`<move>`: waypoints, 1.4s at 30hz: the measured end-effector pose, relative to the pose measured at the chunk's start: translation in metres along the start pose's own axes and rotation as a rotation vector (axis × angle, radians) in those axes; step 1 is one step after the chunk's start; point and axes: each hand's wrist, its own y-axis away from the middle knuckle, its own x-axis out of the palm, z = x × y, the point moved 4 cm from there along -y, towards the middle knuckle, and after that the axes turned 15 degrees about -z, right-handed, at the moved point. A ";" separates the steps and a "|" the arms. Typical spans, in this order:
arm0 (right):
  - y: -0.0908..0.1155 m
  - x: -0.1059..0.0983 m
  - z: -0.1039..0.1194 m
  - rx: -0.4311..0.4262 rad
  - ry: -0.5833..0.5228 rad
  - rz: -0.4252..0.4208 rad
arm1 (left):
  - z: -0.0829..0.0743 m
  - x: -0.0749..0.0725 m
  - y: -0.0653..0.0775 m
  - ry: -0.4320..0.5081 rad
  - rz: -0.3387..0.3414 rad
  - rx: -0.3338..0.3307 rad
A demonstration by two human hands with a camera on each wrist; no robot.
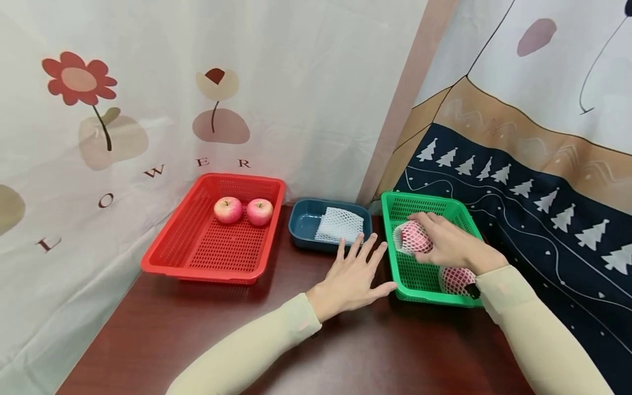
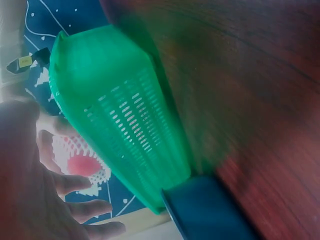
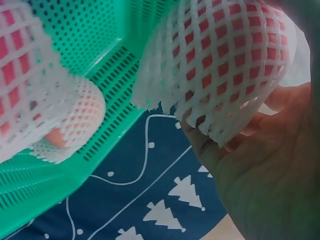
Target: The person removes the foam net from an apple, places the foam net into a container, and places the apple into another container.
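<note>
My right hand [image 1: 446, 241] grips an apple [image 1: 416, 237] in a white foam net over the green basket [image 1: 417, 280]. In the right wrist view the thumb and fingers curve round that net, whose loose end hangs free. Two more netted apples show there, one large at the left edge and a smaller netted apple [image 3: 82, 117] beyond it. In the head view one netted apple [image 1: 455, 280] lies at the basket's near right corner, partly behind my wrist. My left hand [image 1: 353, 277] is spread with nothing in it, between the basket and the blue tray [image 1: 301, 233].
A folded white foam net [image 1: 339, 225] lies in the blue tray. Left of it, the red basket [image 1: 170, 263] holds two bare apples [image 1: 228, 210] near its far end. All stand on the dark wooden table [image 1: 197, 323]. Printed curtains [image 1: 306, 99] hang close behind and to the right.
</note>
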 end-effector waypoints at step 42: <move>0.003 0.015 0.077 -0.096 -0.062 -0.159 | 0.055 -0.038 0.040 -0.063 -0.107 -0.067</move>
